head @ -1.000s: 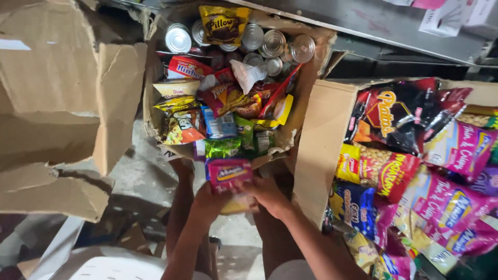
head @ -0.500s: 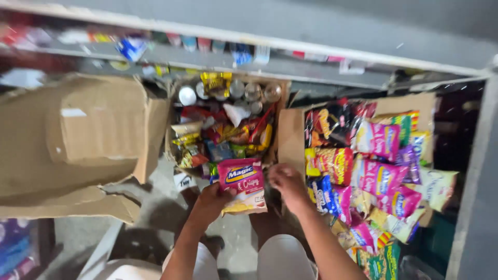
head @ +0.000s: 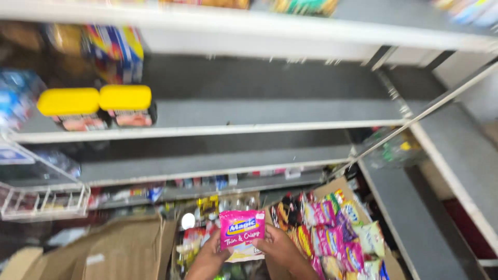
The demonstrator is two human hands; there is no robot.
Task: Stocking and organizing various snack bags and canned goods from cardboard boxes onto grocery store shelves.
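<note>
Hands (head: 244,254) lifted pink packet (head: 241,229) — shelves (head: 259,116) appeared

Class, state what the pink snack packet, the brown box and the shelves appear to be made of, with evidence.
Pink snack packet: probably glossy plastic film, crinkled, printed. Brown box: matte corrugated cardboard, with creased flaps. Shelves: smooth grey boards with pale edging, perhaps painted wood or metal; too blurred to tell.

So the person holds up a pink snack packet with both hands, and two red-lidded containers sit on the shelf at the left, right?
Not quite. The head view shows both hands, left hand and right hand, holding the pink snack packet, but the containers' lids on the shelf are yellow, not red.
</note>
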